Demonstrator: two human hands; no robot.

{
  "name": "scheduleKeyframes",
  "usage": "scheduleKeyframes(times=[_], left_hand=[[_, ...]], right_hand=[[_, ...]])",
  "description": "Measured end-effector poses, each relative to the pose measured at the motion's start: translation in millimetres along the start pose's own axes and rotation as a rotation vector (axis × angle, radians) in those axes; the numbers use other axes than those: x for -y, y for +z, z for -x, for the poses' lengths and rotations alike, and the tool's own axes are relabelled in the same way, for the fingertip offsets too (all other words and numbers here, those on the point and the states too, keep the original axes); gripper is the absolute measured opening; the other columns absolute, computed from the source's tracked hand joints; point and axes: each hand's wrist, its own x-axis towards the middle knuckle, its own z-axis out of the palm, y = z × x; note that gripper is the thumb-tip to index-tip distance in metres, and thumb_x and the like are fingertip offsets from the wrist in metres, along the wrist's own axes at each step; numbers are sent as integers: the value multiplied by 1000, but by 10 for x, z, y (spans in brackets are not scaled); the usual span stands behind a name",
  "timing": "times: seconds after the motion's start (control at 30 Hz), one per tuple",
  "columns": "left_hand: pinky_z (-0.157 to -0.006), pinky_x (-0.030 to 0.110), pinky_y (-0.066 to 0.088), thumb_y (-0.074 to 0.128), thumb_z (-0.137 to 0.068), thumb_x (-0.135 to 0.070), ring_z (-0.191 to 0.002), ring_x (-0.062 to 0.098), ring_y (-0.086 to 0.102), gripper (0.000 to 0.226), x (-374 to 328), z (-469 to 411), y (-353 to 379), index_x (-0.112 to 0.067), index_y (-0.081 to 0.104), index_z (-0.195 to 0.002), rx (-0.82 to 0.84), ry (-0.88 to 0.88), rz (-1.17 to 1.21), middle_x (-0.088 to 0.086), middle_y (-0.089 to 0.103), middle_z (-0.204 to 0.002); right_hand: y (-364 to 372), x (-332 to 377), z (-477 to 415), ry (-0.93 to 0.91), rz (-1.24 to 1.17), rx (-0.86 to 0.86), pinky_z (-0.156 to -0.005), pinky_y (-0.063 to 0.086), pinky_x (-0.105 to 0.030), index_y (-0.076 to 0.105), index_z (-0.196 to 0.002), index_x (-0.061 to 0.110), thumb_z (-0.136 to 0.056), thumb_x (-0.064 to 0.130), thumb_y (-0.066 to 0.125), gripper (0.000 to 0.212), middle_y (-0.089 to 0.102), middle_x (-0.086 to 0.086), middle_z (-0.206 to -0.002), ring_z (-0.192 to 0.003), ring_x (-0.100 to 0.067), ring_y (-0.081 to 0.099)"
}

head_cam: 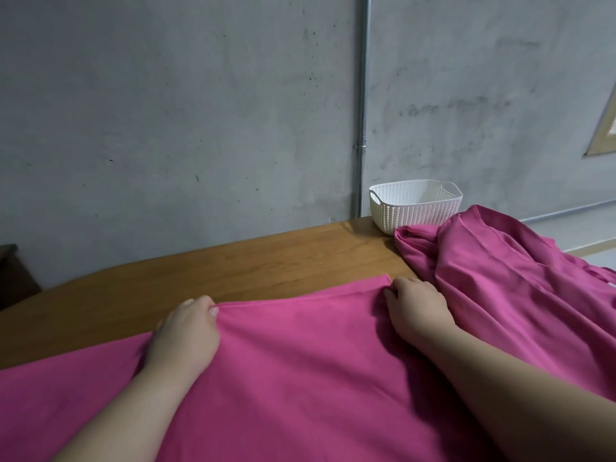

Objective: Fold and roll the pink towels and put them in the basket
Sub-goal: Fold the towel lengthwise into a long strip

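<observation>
While a pink towel (300,361) lies spread across the near part of a wooden table (200,271), its far edge is gripped by two bare hands. The left hand (186,331) is curled on the hem toward the left. The right hand (416,308) is curled on the same hem just beside the far right corner. Nothing else is held by either hand.

The cloth is judged to be thin, light and limp, with soft ripples raised between the two grips. It can be expected to sag and wrinkle wherever it is not kept taut, and no harm from firm handling is foreseen. A hold at the corners or along the hem, with the edge drawn straight, is judged best for a clean fold.

Two pink cloths are counted: the one being worked, and a crumpled heap (500,278) lying to the right, just in front of the white basket (416,205). Whether more than one towel is bundled in that heap cannot be told. One basket is counted, set at the table's far right corner near a grey wall (166,111), and no towel is seen inside it.
</observation>
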Motion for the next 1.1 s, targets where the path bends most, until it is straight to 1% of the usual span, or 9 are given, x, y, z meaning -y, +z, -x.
scheduleKeyframes(times=[0.1,0.23,0.33,0.47,0.63,0.83,0.93,1.0,1.1], left_hand=[[-75,40,47,45,-101,-27,-88,25,59,16,42,77,188,-25,57,-90,-16,1,21,-4,59,-88],[-71,39,47,45,-101,-29,-82,21,57,16,103,68,239,-29,53,-87,-60,23,52,-8,57,-84],[-71,38,46,43,-102,-30,-82,19,55,16,70,80,228,-31,51,-88,-53,27,37,-11,53,-84],[-74,37,46,44,-102,-32,-84,17,51,15,63,76,211,-30,55,-92,-54,7,8,-10,48,-87],[-77,38,48,47,-101,-31,-86,18,53,15,79,56,227,-31,57,-90,-18,-13,13,-11,49,-87],[-82,40,48,54,-98,-27,-90,24,55,16,26,-116,162,-33,54,-83,-1,-99,75,-4,56,-90],[-78,37,45,56,-97,-27,-86,18,47,15,-10,-37,224,-33,53,-84,-30,-106,55,-9,48,-86],[-79,37,45,58,-96,-29,-89,19,48,15,-7,-33,224,-34,53,-83,-43,-112,59,-10,45,-86],[-84,40,46,59,-95,-36,-101,25,54,11,-14,-13,194,-36,55,-85,-68,-131,38,-10,47,-91]], right_hand=[[41,8,-54,3,50,8,-87,47,-40,63,-105,19,-101,37,41,28,65,-6,-116,-106,-34,59],[-16,28,-364,70,-17,82,-87,53,-41,60,-96,19,-100,43,43,30,70,-12,-111,-104,-34,65],[-17,110,-520,94,-22,97,-90,51,-42,54,-89,22,-99,45,44,27,70,-12,-114,-108,-35,63],[125,164,-437,101,95,41,-91,43,-45,61,-108,21,-100,46,42,32,65,-8,-121,-113,-35,55],[149,162,-406,124,96,9,-96,41,-46,60,-117,19,-100,48,40,39,60,-10,-125,-118,-36,50],[178,161,-410,127,104,7,-97,38,-47,57,-121,17,-100,47,38,41,55,-11,-126,-120,-35,47],[184,138,-440,121,94,27,-99,37,-47,54,-123,16,-100,47,40,41,54,-11,-129,-123,-35,46],[134,146,-460,108,122,68,-100,37,-47,51,-125,16,-100,47,41,42,52,-12,-131,-124,-36,45],[-28,332,-389,21,231,35,-97,40,-47,47,-124,16,-94,34,43,35,51,-12,-128,-121,-35,47]])
